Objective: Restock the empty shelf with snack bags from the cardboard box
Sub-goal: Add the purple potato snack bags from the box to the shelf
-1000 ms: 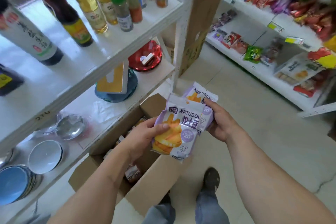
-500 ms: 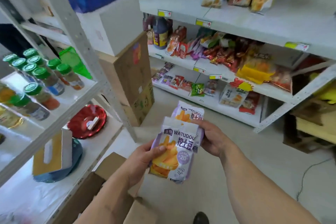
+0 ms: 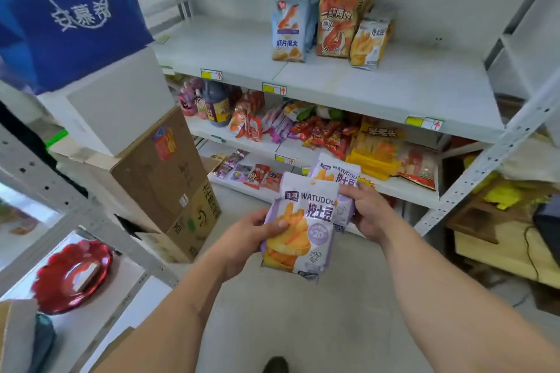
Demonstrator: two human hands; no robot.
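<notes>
- The view has swung up and round within the last second: the cardboard box that lay below the hands is now almost out of sight, only a brown corner [image 3: 119, 342] showing low to their left, and the white shelving unit [image 3: 497, 136] now fills the space ahead of them.
- Its top shelf [image 3: 230, 48], above and beyond both hands, is mostly bare; three standing snack bags [image 3: 330, 24] occupy only its back right part. So I judge picking is done and placing comes next.
- The lower shelves [image 3: 394, 188], just behind the hands, are already crowded with packets.
- The front purple Watudou fries bag [image 3: 303, 224] is gripped at its left edge by the left hand [image 3: 242, 239], thumb across its face, as before.
- The second Watudou bag [image 3: 336, 172], overlapped behind the first, is pinched by the curled fingers of the right hand [image 3: 368, 209], grip unchanged.
</notes>
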